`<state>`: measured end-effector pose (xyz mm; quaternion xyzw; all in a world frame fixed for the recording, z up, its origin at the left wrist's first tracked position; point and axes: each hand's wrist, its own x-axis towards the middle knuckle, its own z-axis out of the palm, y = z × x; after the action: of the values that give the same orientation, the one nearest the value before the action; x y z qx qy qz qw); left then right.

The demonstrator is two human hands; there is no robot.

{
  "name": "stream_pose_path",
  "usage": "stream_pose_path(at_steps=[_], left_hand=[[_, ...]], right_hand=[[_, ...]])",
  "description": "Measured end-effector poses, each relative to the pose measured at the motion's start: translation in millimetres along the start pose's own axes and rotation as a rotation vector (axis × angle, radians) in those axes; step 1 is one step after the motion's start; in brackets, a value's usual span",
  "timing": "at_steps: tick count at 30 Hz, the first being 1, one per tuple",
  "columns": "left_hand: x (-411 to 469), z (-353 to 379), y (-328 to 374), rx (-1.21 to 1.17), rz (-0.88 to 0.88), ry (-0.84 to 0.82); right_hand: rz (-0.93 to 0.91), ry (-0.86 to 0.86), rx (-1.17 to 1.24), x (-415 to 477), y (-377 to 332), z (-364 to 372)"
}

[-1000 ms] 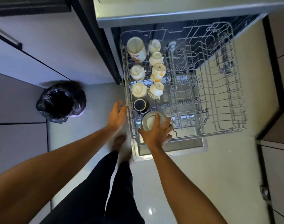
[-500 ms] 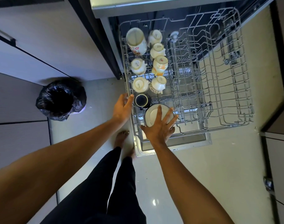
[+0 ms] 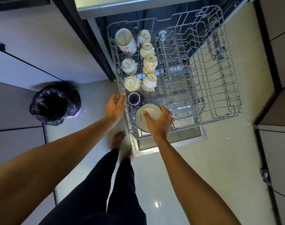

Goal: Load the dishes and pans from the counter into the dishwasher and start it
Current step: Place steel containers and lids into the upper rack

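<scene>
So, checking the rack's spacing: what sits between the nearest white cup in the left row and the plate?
One dark blue cup, close to both plate and white cup, in the head view.

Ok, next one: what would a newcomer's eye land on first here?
The pulled-out dishwasher rack fills the upper middle, with upturned cups lined along its left side. At its near left corner the right hand grips a pale plate, while the left hand is at the rack's left edge. A black-lined bin stands on the floor at left.
</scene>
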<state>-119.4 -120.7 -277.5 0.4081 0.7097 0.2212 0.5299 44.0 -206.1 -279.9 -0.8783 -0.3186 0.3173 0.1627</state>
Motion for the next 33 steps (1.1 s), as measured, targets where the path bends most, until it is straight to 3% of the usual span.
stream_pose_path(at_steps=[12, 21, 27, 33], left_hand=[[5, -3, -5, 0.053, 0.051, 0.012], [-7, -50, 24, 0.285, 0.229, 0.006], [-17, -117, 72, 0.349, 0.364, 0.094], [-1, -242, 129, 0.307, 0.509, 0.364]], right_hand=[[0.043, 0.021, 0.118, 21, -6, -23], [-0.002, -0.036, 0.078, 40, -49, -78], [-0.229, -0.115, 0.058, 22, -128, -90], [-0.502, -0.068, 0.113, -12, -280, -78]])
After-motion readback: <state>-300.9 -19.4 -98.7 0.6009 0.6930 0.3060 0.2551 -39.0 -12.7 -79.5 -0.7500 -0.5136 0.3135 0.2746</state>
